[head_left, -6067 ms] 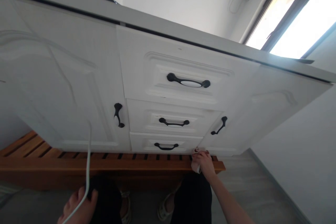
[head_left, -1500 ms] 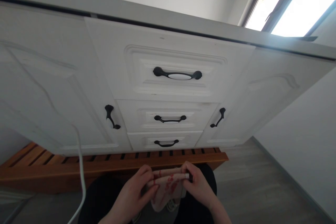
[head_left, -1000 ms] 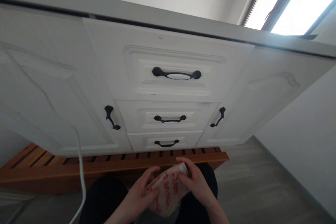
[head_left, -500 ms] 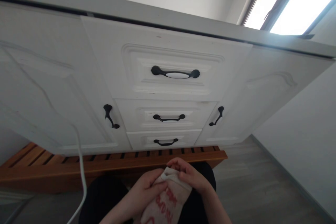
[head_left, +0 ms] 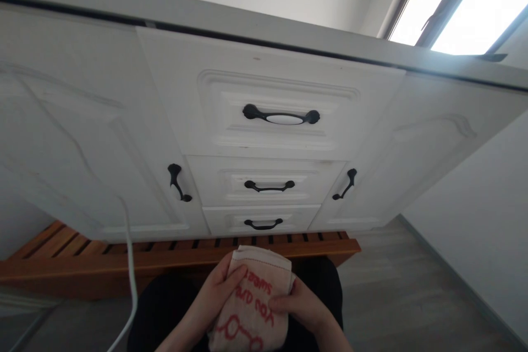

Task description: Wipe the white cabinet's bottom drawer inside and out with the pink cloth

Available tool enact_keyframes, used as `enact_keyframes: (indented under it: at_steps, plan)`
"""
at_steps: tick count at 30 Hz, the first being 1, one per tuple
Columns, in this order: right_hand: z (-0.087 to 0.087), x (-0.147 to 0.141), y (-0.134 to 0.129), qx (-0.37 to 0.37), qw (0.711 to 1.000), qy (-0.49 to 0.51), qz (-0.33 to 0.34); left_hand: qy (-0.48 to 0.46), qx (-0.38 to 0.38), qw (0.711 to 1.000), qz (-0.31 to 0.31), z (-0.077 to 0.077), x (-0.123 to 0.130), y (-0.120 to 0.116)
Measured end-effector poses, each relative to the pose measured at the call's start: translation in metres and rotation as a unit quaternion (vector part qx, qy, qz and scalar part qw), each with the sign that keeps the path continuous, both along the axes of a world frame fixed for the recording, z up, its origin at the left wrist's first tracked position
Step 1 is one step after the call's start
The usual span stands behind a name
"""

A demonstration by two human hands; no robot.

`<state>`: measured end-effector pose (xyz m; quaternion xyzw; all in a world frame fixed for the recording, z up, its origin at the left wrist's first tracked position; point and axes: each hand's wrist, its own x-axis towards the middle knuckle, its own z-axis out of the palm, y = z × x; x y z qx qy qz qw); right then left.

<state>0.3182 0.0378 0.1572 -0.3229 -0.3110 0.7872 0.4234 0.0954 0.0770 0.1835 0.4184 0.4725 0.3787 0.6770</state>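
Observation:
A pale cloth piece (head_left: 259, 308) with red lettering and a red drawn pattern lies between my hands, low in the view above my lap. It has a stitched hem along its far edge; whether it is a bag or a folded towel I cannot tell. My left hand (head_left: 220, 289) grips its left side, thumb on top near the lettering. On the right side, my right hand (head_left: 301, 302) pinches it with the thumb over the front and the fingers behind. The lettering appears upside down to me.
A white cabinet (head_left: 371, 176) with several dark-handled drawers and doors stands ahead. Below it runs a slatted wooden bench (head_left: 181, 258). A white cable (head_left: 131, 269) hangs at the left. My dark-clothed knees flank the cloth; a window (head_left: 462, 5) is at upper right.
The cloth's far edge has been flattened and squared, showing more lettering. My right hand has moved from the top edge down to the right side; my left hand has shifted slightly left.

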Motion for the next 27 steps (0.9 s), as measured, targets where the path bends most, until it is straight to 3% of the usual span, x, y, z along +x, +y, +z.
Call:
enact_keyframes:
  at_steps: [5, 9, 12, 15, 18, 20, 23, 25, 27]
  plan:
    - [0.013, 0.004, 0.008, -0.024, 0.995, -0.032, -0.090, -0.037, 0.001, 0.999, -0.015, 0.009, -0.004, -0.002]
    - [0.009, 0.005, 0.011, -0.018, 0.995, -0.021, -0.092, -0.036, 0.011, 0.999, -0.019, 0.012, -0.011, -0.004]
    - [0.004, 0.003, 0.010, 0.021, 0.994, -0.004, -0.111, -0.105, -0.038, 0.993, -0.025, 0.010, -0.016, -0.006]
    - [0.007, 0.007, 0.009, 0.070, 0.990, -0.040, -0.117, -0.235, -0.113, 0.964, -0.055, 0.007, -0.018, -0.009]
    - [0.021, 0.015, 0.010, 0.146, 0.976, -0.148, -0.065, -0.317, -0.207, 0.920, -0.104, 0.005, -0.015, -0.013]
    - [0.033, 0.020, 0.011, 0.190, 0.959, -0.210, -0.021, -0.291, -0.237, 0.916, -0.144, 0.005, -0.011, -0.016]
    - [0.047, 0.025, 0.013, 0.214, 0.947, -0.241, 0.001, -0.187, -0.209, 0.942, -0.185, 0.004, -0.004, -0.020]
    - [0.048, 0.027, 0.013, 0.198, 0.955, -0.222, -0.018, -0.156, -0.181, 0.954, -0.182, 0.004, -0.002, -0.020]
    - [0.042, 0.027, 0.012, 0.136, 0.980, -0.137, -0.047, -0.152, -0.152, 0.965, -0.148, 0.004, -0.001, -0.018]
